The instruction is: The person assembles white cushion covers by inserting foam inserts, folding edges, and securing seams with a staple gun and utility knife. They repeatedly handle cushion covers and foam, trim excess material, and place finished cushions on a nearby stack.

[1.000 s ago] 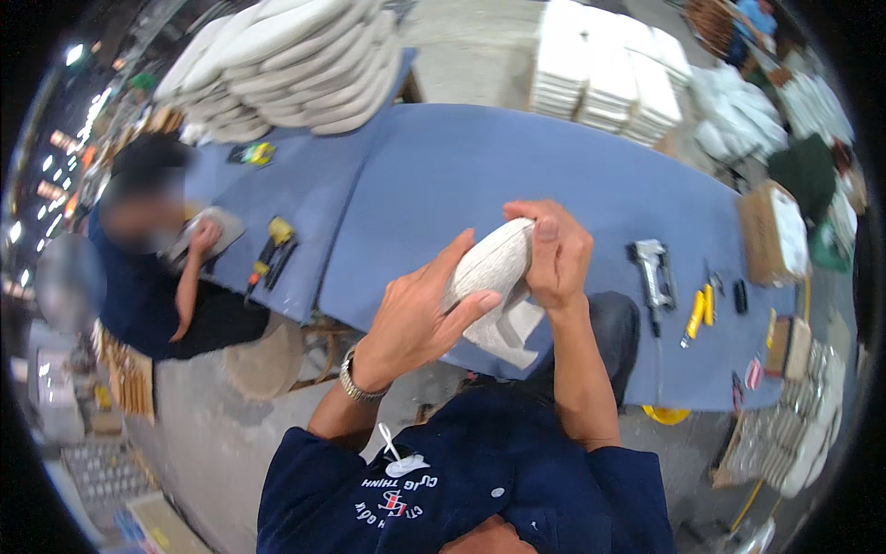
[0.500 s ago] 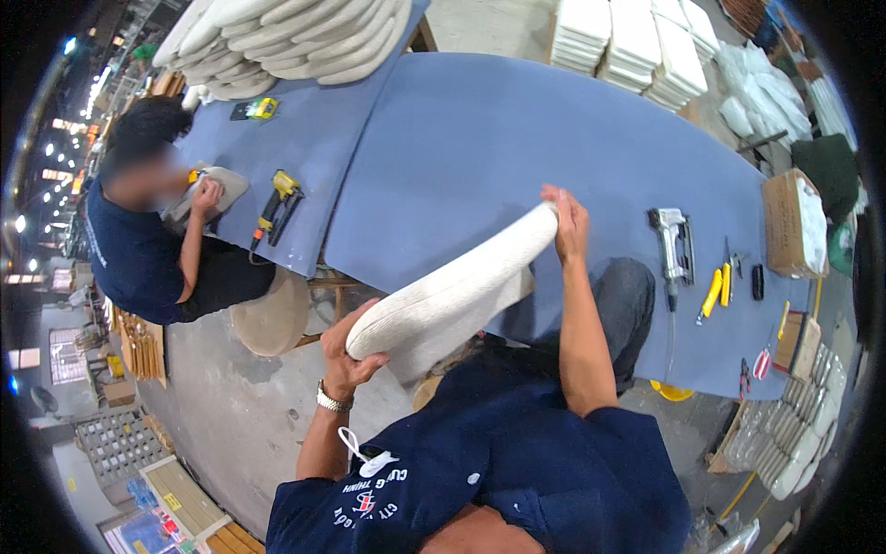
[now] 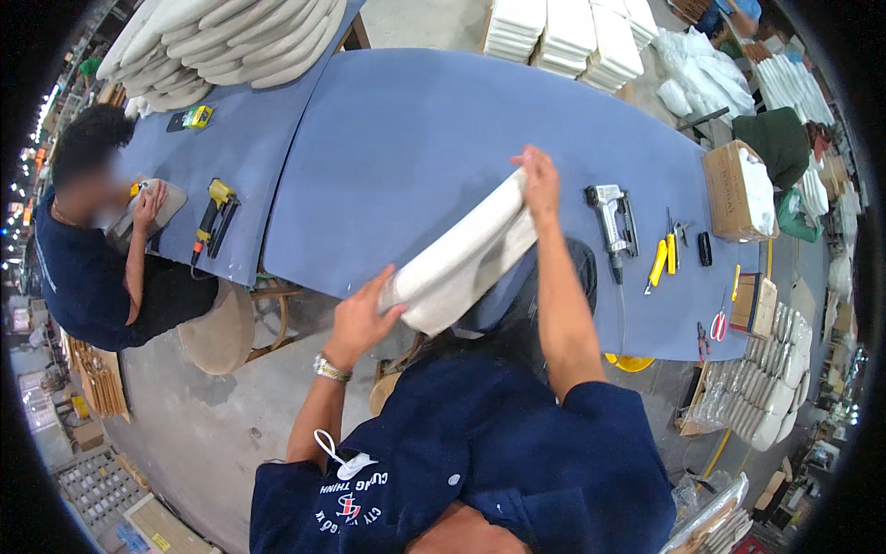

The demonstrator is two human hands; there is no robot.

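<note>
A cream fabric-covered seat cushion (image 3: 466,254) is held up at a slant over the near edge of the blue-grey table (image 3: 415,120), its left end lower and nearer to me. At that lower end my left hand (image 3: 363,314) grips it, thumb on the near side. My right hand (image 3: 539,189) is closed round the far upper end. The cushion is slightly blurred, and its far face is hidden. On the table right of it lies a silver air stapler (image 3: 609,222) with a hose.
Yellow-handled tools (image 3: 663,260), red-handled scissors (image 3: 719,323) and a cardboard box (image 3: 738,192) are at the right. A co-worker (image 3: 88,240) handles a grey pad (image 3: 148,214) at the left, near a yellow-and-black stapler (image 3: 215,222). Stacked cushions (image 3: 231,42) stand behind.
The cushion has turned in my hands, with more of its broad near face facing me and its bulging edge turned away. The whole view has swung to the right.
</note>
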